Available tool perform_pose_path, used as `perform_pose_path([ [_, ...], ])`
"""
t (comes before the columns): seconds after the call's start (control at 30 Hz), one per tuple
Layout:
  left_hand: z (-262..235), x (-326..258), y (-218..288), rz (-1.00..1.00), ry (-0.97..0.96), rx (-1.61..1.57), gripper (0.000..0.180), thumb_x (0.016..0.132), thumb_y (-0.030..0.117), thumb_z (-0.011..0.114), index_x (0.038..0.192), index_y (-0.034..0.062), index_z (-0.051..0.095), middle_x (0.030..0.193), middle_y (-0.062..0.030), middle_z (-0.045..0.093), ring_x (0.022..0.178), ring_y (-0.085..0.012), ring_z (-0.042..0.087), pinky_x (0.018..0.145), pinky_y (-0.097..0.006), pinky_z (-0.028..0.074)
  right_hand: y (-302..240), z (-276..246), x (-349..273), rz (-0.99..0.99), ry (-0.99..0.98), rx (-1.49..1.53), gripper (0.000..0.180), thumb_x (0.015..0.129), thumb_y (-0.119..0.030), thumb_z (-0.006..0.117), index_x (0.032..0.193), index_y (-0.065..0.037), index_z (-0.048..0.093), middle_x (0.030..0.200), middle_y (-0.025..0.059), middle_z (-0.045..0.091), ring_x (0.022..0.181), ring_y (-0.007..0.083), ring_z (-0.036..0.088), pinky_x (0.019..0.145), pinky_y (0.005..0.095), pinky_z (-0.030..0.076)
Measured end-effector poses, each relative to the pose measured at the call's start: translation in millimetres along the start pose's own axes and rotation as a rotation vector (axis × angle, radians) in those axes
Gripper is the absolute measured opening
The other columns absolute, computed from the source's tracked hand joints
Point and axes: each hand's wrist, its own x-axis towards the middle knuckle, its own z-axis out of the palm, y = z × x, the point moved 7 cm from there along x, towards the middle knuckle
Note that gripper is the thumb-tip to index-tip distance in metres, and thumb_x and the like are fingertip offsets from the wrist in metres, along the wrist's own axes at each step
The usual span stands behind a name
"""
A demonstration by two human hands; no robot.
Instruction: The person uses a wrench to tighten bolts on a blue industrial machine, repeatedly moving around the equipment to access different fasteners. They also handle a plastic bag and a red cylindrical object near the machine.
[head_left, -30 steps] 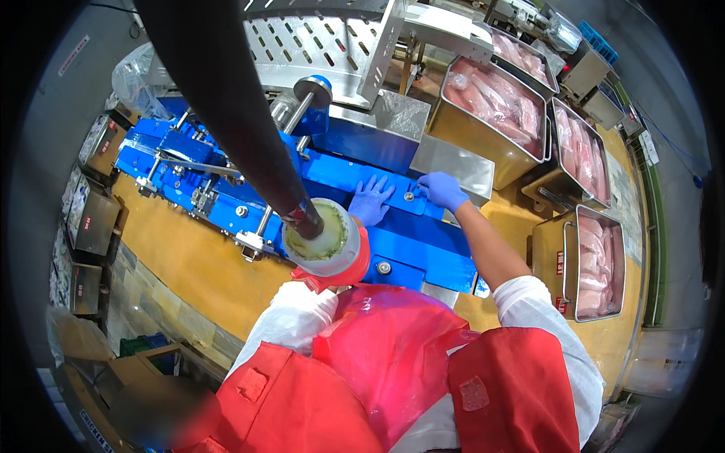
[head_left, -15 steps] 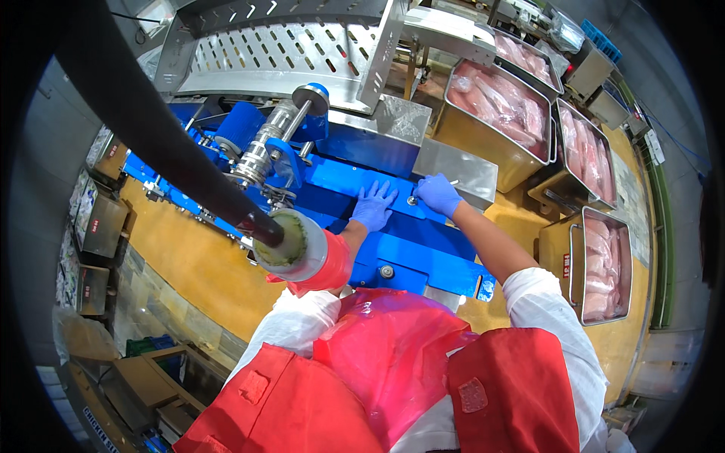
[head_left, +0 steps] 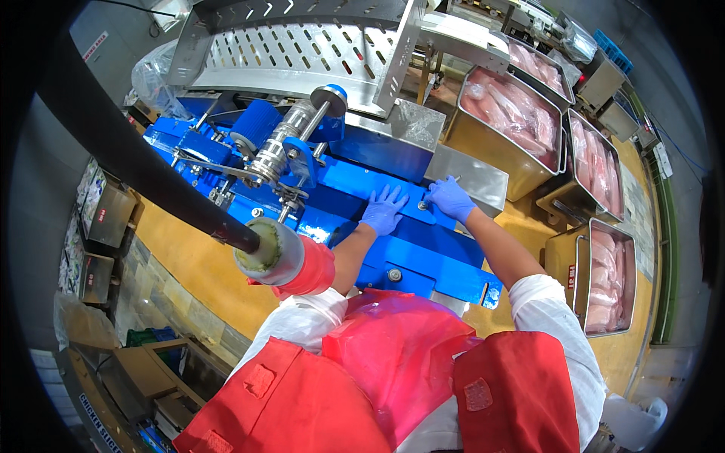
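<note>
My left hand, in a blue-violet glove, lies flat with spread fingers on a blue metal plate of the machine. Just right of it my right hand, gloved alike, is closed beside a round silver bolt in the plate. A thin metal tip shows above its fingers; the rest of that tool is hidden in the grip, so its kind cannot be made out. Nearer to me, another silver bolt stands in a lower blue plate.
Left of my hands are metal rollers and a blue motor. A black hose with a clear, red-wrapped end hangs before my left arm. A slotted steel tray stands behind. Steel bins of bagged pink meat stand at right.
The whole view has shifted, moving the machine slightly right and down. My left hand stays flat on the plate. My right hand has turned a little beside the bolt, still closed.
</note>
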Motion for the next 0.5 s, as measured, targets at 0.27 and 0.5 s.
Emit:
perform_pose_path([
  [0.27, -1.1, -2.3, -0.6, -0.006, -0.001, -0.016, 0.064, 0.093, 0.028, 0.057, 0.152, 0.0215, 0.032, 0.161, -0.0113, 0.022, 0.147, -0.0390, 0.020, 0.116, -0.059, 0.018, 1.9, 4.9, 1.0, 0.273, -0.121, 0.302, 0.015, 0.083, -0.014, 0.060, 0.087, -0.011, 0.074, 0.087, 0.0146, 0.070, 0.087, 0.0317, 0.070, 0.075, 0.0428, 0.054],
  [0.5, 2.8, 1.9, 0.4, 0.016, -0.017, -0.039, 0.065, 0.094, 0.029, 0.057, 0.153, 0.0227, 0.031, 0.162, -0.0105, 0.019, 0.149, -0.0368, 0.017, 0.117, -0.058, 0.014, 9.0, 73.2, -3.7, 1.021, -0.054, 1.048, 0.024, 0.078, -0.020, 0.066, 0.076, 0.003, 0.071, 0.084, 0.0267, 0.069, 0.082, 0.0399, 0.070, 0.078, 0.0458, 0.056],
])
